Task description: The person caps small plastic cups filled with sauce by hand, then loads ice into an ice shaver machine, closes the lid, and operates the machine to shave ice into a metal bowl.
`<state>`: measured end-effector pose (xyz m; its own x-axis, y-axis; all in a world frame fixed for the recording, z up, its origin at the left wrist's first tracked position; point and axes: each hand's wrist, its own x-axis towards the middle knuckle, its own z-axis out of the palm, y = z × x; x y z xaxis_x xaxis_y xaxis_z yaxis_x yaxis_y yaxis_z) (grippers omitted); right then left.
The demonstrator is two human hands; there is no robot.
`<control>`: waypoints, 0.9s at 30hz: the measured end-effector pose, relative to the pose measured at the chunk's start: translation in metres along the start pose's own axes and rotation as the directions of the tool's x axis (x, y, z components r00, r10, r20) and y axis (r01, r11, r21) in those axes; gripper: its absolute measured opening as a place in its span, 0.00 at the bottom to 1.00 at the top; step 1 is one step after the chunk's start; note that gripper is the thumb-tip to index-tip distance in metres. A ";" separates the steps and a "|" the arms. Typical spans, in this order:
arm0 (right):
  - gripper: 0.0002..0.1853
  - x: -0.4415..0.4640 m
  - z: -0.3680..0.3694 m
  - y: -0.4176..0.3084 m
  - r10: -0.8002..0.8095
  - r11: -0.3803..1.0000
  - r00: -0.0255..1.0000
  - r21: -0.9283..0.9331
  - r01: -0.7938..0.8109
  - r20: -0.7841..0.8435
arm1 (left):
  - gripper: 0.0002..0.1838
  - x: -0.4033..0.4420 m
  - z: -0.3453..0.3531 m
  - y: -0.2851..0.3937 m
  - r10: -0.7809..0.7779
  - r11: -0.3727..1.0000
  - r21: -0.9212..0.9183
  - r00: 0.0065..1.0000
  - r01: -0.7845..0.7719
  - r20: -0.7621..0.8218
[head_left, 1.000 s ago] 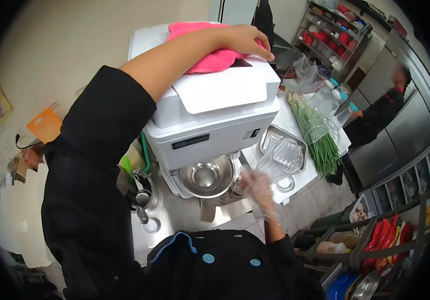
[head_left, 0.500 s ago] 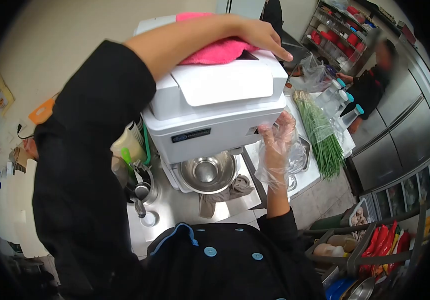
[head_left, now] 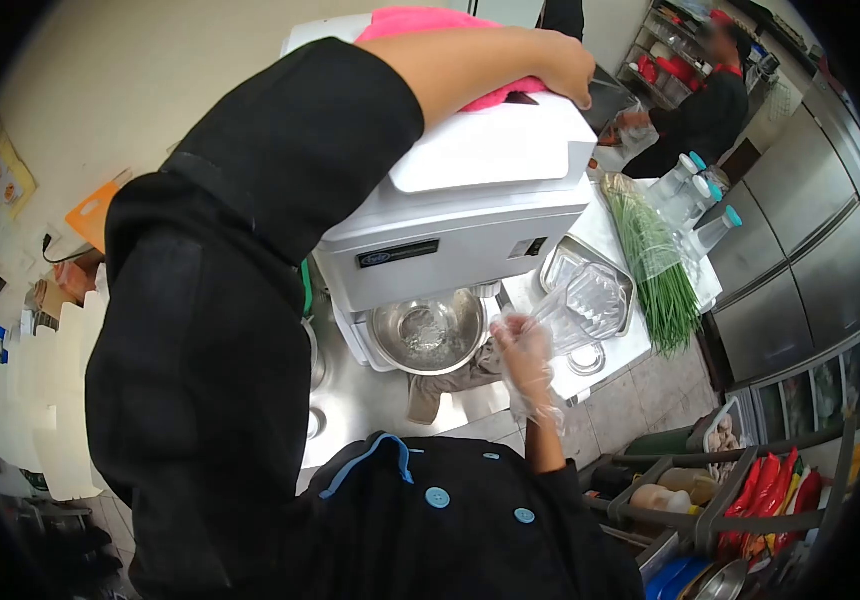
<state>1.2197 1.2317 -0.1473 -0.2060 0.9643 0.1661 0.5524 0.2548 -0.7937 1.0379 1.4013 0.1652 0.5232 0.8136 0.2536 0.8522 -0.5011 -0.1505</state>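
Observation:
A white ice shaver (head_left: pixel 470 235) stands before me, a pink cloth (head_left: pixel 430 22) draped over its top. My left forearm reaches across the cloth, and my bare left hand (head_left: pixel 562 66) bends over the machine's top right edge. Its fingertips point down, and whatever they grip is hidden. Under the machine sits a steel bowl (head_left: pixel 390 335) with clear, glistening bits in it. My right hand (head_left: pixel 525 355), in a clear plastic glove, is beside the bowl's right rim, fingers partly bent and holding nothing I can see. A grey-brown rag (head_left: pixel 430 400) lies in front of the bowl.
To the right are a steel tray (head_left: pixel 630 300) with a clear pitcher (head_left: pixel 595 300), a bundle of long green stalks (head_left: pixel 660 280) and several bottles with turquoise caps (head_left: pixel 715 230). Red peppers (head_left: pixel 770 485) sit in a rack at lower right. A co-worker (head_left: pixel 705 110) stands at the back.
My right hand has dropped from the machine's front right corner to beside the bowl. My left hand's fingers have bent downward. Clear bits now show in the bowl. The co-worker has shifted.

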 end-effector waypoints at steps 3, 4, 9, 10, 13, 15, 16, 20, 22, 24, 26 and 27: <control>0.14 -0.037 0.021 -0.014 0.259 0.606 0.891 0.655 -0.451 0.374 | 0.18 -0.003 -0.004 0.003 0.001 1.000 0.001 1.000 -0.001 0.017; 0.13 -0.044 0.030 -0.010 0.239 0.475 0.896 0.759 -0.445 0.375 | 0.18 -0.002 -0.003 0.002 0.025 1.000 0.009 1.000 -0.025 0.014; 0.09 -0.057 0.020 -0.035 0.367 0.480 0.817 0.661 -0.576 0.445 | 0.19 -0.002 -0.005 0.001 0.106 0.994 0.014 0.994 -0.106 0.014; 0.10 -0.060 0.018 -0.035 0.369 0.453 0.821 0.686 -0.569 0.437 | 0.20 0.010 0.003 -0.004 0.116 0.993 0.029 0.993 -0.117 0.028; 0.14 -0.072 0.013 -0.026 0.383 0.444 0.823 0.697 -0.563 0.420 | 0.23 0.036 0.016 -0.012 0.136 0.989 0.046 0.990 -0.137 0.022; 0.16 -0.076 0.013 -0.024 0.396 0.367 0.765 0.676 -0.639 0.508 | 0.23 0.036 0.018 -0.014 0.111 0.993 0.036 0.994 -0.111 0.009; 0.16 -0.076 0.013 -0.027 0.400 0.327 0.734 0.663 -0.673 0.549 | 0.23 0.035 0.017 -0.013 0.101 0.994 0.031 0.995 -0.101 0.003; 0.22 -0.078 0.011 -0.042 0.262 0.332 0.648 0.564 -0.756 0.715 | 0.22 0.029 0.010 -0.009 0.107 0.993 0.043 0.993 -0.109 0.054; 0.23 -0.079 0.013 -0.045 0.303 0.367 0.593 0.482 -0.795 0.746 | 0.20 0.008 -0.003 -0.004 0.122 0.992 0.025 0.991 -0.123 0.049; 0.23 -0.075 0.015 -0.030 0.311 0.400 0.638 0.512 -0.760 0.705 | 0.19 0.010 0.001 -0.007 0.126 0.992 0.022 0.992 -0.126 0.010; 0.22 -0.072 0.018 -0.023 0.346 0.460 0.734 0.576 -0.676 0.585 | 0.19 0.009 0.000 -0.005 0.114 0.993 0.020 0.993 -0.114 -0.006; 0.21 -0.071 0.022 -0.024 0.372 0.504 0.796 0.616 -0.606 0.478 | 0.19 0.007 -0.001 -0.004 0.101 0.995 0.019 0.995 -0.101 -0.001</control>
<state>1.2029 1.1558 -0.1530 -0.3448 0.8277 -0.4427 -0.0938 -0.4997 -0.8611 1.0386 1.4088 0.1682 0.6065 0.7587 0.2377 0.7950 -0.5750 -0.1931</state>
